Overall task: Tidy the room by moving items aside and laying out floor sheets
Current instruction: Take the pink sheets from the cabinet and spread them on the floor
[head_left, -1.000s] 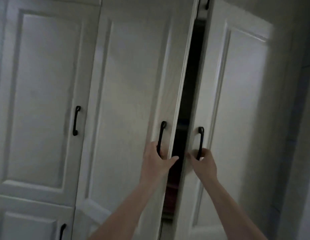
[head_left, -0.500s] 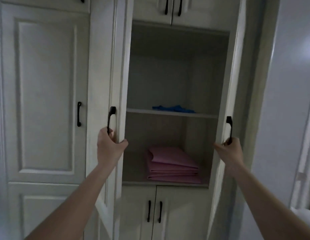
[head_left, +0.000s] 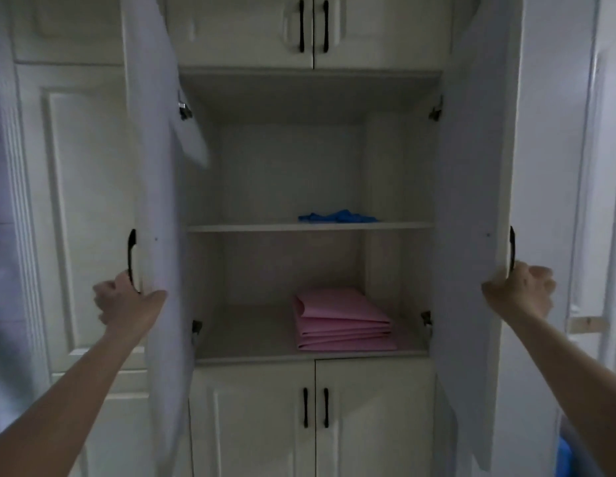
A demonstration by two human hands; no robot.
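Both hands held the cupboard doors wide apart.
Left hand (head_left: 125,302) gripped the black left handle (head_left: 131,258); right hand (head_left: 520,292) curled around the right handle (head_left: 512,247). Between and beyond them, folded pink floor sheets (head_left: 344,320) lay on the lower shelf (head_left: 251,339), with a blue crumpled item (head_left: 337,216) on the shelf above.

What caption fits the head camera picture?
Both hands hold cupboard doors open; pink sheets lie inside.
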